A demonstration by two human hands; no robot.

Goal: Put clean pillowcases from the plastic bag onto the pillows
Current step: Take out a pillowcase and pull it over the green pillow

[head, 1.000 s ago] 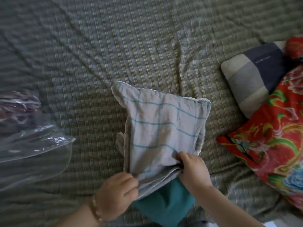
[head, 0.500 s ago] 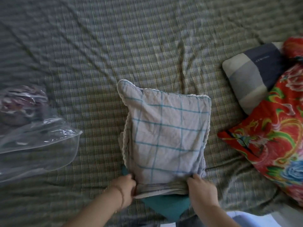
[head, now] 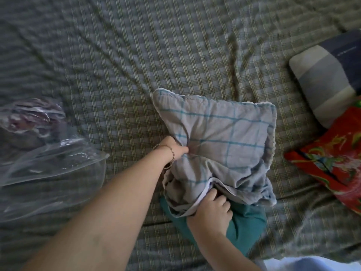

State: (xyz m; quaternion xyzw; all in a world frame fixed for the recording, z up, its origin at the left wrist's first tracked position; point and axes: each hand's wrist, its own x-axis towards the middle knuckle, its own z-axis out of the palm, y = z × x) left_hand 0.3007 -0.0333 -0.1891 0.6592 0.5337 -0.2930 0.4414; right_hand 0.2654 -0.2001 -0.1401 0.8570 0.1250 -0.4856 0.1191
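A grey pillowcase with blue check lines (head: 224, 137) covers most of a teal pillow (head: 242, 231) on the bed, below centre. The pillow's near end sticks out of the case's open mouth. My left hand (head: 172, 148), with a bracelet at the wrist, pinches the case's left side halfway up. My right hand (head: 210, 210) grips the bunched hem at the opening, resting on the teal pillow. A clear plastic bag (head: 48, 163) with dark folded cloth inside lies at the left.
The bed wears a wrinkled green-grey plaid sheet (head: 136, 55). At the right edge lie a grey and navy striped pillow (head: 328, 79) and a red floral pillow (head: 336, 163). A pale blue garment edge (head: 312, 264) shows at the bottom right.
My left hand moved from the hem up to the case's left side. The right hand stayed at the opening, and the case now bunches there, with more teal pillow showing at the near end.
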